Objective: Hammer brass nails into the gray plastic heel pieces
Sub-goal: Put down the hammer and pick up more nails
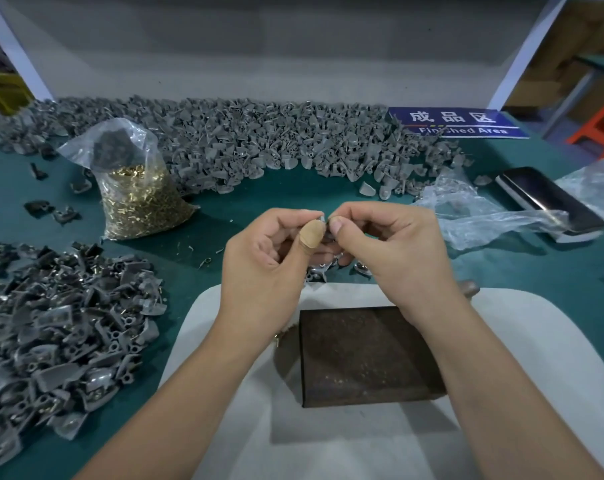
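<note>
My left hand (269,251) and my right hand (394,251) meet above the table's middle, fingertips pinched together on a small gray heel piece (325,227) that is mostly hidden between the thumbs. A bandage wraps my left thumb. Whether a nail is held too, I cannot tell. A clear bag of brass nails (137,199) stands to the left. A rusty metal block (366,355) lies on a white pad (536,358) below my hands. A brown hammer handle end (468,287) pokes out behind my right wrist.
A long heap of gray heel pieces (245,143) runs along the back of the green table (522,271). Another pile (58,320) lies at the left. A blue "Finished Area" sign (460,124), crumpled clear plastic (484,213) and a phone (550,202) are at the right.
</note>
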A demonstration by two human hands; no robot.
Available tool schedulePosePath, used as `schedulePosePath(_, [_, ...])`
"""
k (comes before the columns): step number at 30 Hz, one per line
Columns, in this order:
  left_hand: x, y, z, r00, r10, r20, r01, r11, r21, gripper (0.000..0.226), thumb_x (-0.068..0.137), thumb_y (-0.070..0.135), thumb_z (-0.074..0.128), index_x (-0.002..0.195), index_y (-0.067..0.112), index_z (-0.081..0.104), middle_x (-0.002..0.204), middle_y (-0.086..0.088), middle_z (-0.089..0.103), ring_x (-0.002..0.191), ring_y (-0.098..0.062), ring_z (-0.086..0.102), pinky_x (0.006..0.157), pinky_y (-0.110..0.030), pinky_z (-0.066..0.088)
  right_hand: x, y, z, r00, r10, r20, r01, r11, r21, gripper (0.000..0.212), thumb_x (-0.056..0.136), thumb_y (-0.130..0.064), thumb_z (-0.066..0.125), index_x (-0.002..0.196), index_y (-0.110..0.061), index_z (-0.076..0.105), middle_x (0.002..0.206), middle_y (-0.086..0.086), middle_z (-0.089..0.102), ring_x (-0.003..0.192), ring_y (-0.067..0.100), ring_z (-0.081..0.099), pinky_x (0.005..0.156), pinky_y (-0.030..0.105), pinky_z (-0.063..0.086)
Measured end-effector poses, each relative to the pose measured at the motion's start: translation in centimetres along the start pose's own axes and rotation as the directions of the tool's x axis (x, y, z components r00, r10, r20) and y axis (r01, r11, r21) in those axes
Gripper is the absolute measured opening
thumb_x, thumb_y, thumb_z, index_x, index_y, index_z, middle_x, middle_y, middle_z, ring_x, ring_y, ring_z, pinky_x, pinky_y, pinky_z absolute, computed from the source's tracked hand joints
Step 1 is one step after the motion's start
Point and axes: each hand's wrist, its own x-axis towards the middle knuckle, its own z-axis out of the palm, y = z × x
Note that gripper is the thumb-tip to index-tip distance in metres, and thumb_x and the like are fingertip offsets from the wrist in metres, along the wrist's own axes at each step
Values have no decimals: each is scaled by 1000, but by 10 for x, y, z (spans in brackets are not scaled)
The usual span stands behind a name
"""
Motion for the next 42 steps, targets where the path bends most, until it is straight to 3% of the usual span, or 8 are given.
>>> schedulePosePath(8, [-3, 4, -2, 998, -37, 54, 35, 998, 50, 9, 97, 9, 67, 105, 7, 68, 88, -3, 78, 80, -16, 76, 71, -24, 60, -3, -10, -6, 998, 54, 21, -53, 996, -72, 15, 95, -9, 71, 87, -19, 79, 75, 5, 73, 65, 24, 68, 62, 37, 61])
schedulePosePath(12, [-15, 4, -2, 986, -95, 139, 70, 982, 176, 4, 98, 12, 66, 101, 15, 65, 92, 1, 78, 83, -16, 76, 71, -23, 57, -29, -17, -32, 995, 80, -67, -95, 957, -276, 14, 100, -25, 67, 96, -31, 79, 81, -15, 75, 77, 5, 69, 71, 22, 56])
schedulePosePath(17, [-37, 2, -13, 937, -73, 340, -145, 806, 573, 5, 95, 32, 69, 96, 37, 67, 101, 30, 68, 105, 9, 61, 89, -7, 40, -90, -23, -85, 888, 205, -411, -457, 475, -752, 28, 97, -43, 60, 114, -24, 71, 104, 2, 70, 99, 24, 62, 79, 35, 47])
schedulePosePath(21, [-37, 6, -21, 940, -5, 342, -227, 739, 635, 2, 88, 40, 74, 88, 41, 73, 99, 32, 66, 105, 4, 54, 84, -5, 35, -123, -27, -93, 796, 455, -399, -532, 214, -819, 57, 92, -67, 57, 124, -20, 58, 118, 11, 63, 112, 36, 58, 83, 43, 48])
schedulePosePath(29, [-36, 11, -24, 904, 5, 428, -301, 719, 626, 2, 88, 34, 76, 91, 34, 77, 91, 24, 67, 97, -1, 58, 77, -14, 41, -135, -35, -93, 869, 397, -295, -427, 301, -853, 27, 107, -36, 44, 121, -16, 57, 118, 10, 55, 98, 39, 57, 72, 43, 43])
schedulePosePath(34, [-36, 11, -25, 897, 31, 441, -335, 699, 632, 6, 89, 32, 77, 93, 27, 79, 94, 17, 69, 94, -8, 57, 81, -28, 46, -131, -58, -93, 942, 251, -223, -328, 545, -772, 15, 106, -40, 37, 115, -33, 46, 92, -9, 65, 79, 24, 56, 66, 42, 41])
schedulePosePath(38, [-37, 11, -24, 902, 63, 428, -352, 680, 643, 11, 89, 33, 77, 93, 23, 80, 91, 14, 66, 92, -11, 57, 83, -34, 48, -120, -67, -79, 918, 391, -65, -370, 787, -493, 21, 110, -32, 38, 107, -34, 59, 68, -12, 57, 55, 12, 44, 58, 34, 39])
schedulePosePath(42, [-38, 12, -21, 905, 77, 418, -358, 670, 651, 10, 89, 33, 77, 93, 25, 80, 88, 12, 64, 92, -15, 56, 82, -43, 50, -118, -73, -61, 925, 377, 51, -274, 754, -597, 25, 111, -32, 36, 108, -28, 61, 68, -8, 56, 53, 7, 47, 57, 31, 40])
